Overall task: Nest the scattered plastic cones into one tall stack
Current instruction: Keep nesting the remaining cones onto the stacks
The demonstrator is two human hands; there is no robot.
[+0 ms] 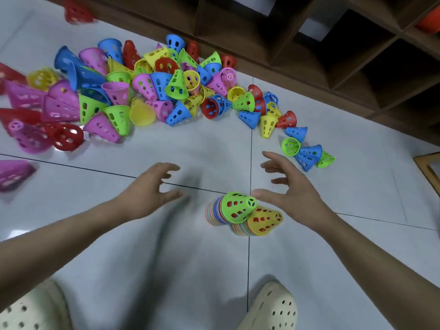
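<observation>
Perforated plastic cones in pink, red, blue, green and yellow lie in a loose heap (133, 91) on the pale grey tiled floor (214, 144), along the far left and centre, with a thinner trail of blue, green and yellow ones (302, 148) curving toward the right. A blurred pink cone (13, 173) sits apart at the left edge.

Your left hand (152, 189) hovers over the tiles, fingers spread and loosely curved, holding nothing. Just right of it, two nested stacks stand touching: a green-topped stack (234, 207) and a lower yellow-topped stack (260, 220) leaning against its right side, striped rims visible beneath each.

Your right hand (290, 189) hovers just beside the green top, fingers spread and relaxed, gripping nothing; its thumb tip is close to the green tip, contact unclear.

Cream perforated clogs (273, 308) show at the bottom edge. Dark wooden cubby shelving (333, 55) runs along the upper right.
</observation>
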